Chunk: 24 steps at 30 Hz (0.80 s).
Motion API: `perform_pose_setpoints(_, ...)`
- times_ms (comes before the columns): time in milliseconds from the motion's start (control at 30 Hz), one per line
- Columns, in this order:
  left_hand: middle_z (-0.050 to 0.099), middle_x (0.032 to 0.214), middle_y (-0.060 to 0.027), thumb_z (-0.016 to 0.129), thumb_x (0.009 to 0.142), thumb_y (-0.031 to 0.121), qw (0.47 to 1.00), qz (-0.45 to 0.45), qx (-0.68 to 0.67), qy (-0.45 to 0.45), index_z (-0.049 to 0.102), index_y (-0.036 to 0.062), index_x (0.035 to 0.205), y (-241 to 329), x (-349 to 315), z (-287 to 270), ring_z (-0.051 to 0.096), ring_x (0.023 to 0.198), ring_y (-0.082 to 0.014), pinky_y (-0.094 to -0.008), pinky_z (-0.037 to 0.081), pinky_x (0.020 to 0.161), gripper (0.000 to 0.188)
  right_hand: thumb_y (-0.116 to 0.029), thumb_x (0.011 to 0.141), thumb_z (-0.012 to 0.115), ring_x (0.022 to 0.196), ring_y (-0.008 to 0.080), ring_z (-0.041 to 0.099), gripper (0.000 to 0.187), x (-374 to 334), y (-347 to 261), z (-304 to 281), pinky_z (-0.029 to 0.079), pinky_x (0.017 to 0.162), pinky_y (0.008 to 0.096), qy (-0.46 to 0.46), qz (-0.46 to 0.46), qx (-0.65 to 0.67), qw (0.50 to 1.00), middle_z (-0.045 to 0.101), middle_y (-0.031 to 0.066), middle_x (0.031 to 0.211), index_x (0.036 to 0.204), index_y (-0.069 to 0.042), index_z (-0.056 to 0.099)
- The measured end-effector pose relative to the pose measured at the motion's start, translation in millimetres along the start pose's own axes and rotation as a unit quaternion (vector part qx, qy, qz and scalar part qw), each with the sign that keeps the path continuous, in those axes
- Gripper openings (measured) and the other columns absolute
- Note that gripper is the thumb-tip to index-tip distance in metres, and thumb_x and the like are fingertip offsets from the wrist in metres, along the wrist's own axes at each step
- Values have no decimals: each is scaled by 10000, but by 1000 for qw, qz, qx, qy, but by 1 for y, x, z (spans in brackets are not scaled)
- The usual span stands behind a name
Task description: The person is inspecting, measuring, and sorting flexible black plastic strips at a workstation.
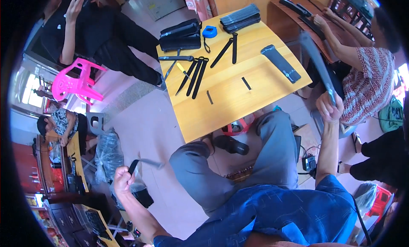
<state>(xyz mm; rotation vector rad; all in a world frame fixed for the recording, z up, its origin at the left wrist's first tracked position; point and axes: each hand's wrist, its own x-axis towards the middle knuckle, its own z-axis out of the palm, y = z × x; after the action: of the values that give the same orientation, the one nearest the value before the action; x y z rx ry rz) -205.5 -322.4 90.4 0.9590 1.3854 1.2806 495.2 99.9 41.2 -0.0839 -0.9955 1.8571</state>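
Note:
My left hand (122, 179) is raised off the table's left side, closed around a black strap (133, 166). The strap's far end is smeared by motion. My right hand (329, 107), raised beyond the table's right corner, grips the lower end of a long, narrow grey plastic sleeve (320, 61); its upper part is blurred. A similar flat grey sleeve (281, 64) lies on the wooden table (226, 108), nearest to my right hand. Several black straps (197, 76) lie side by side at the table's left, and two more (228, 51) form a V.
Farther back are black pouches (181, 35), a blue tape measure (209, 32) and a stack of grey packs (240, 20). A yellow-handled tool (182, 69) lies beside the straps. One person (370, 81) works at the right; another stands near a pink chair (76, 81).

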Motion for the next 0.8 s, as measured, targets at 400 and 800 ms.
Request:
perform_pose_setpoints(400, 574, 680, 16, 646, 989, 210, 996, 23, 78, -26, 636, 48, 864, 73, 168, 236, 473, 526, -51, -217, 369, 481, 205, -360, 1010, 594, 650, 116, 600, 357, 68, 58, 74, 497, 596, 231, 72, -45, -122, 989, 652, 73, 838, 1106, -17, 607)
perform_pose_setpoints(800, 549, 627, 20, 602, 1021, 256, 983, -4, 177, -46, 675, 29, 879, 12, 353, 399, 463, 467, -72, -223, 358, 440, 278, -222, 1008, 629, 703, 91, 610, 193, 155, 106, 55, 502, 657, 224, 94, -45, -129, 986, 676, 34, 853, 1070, -43, 668)
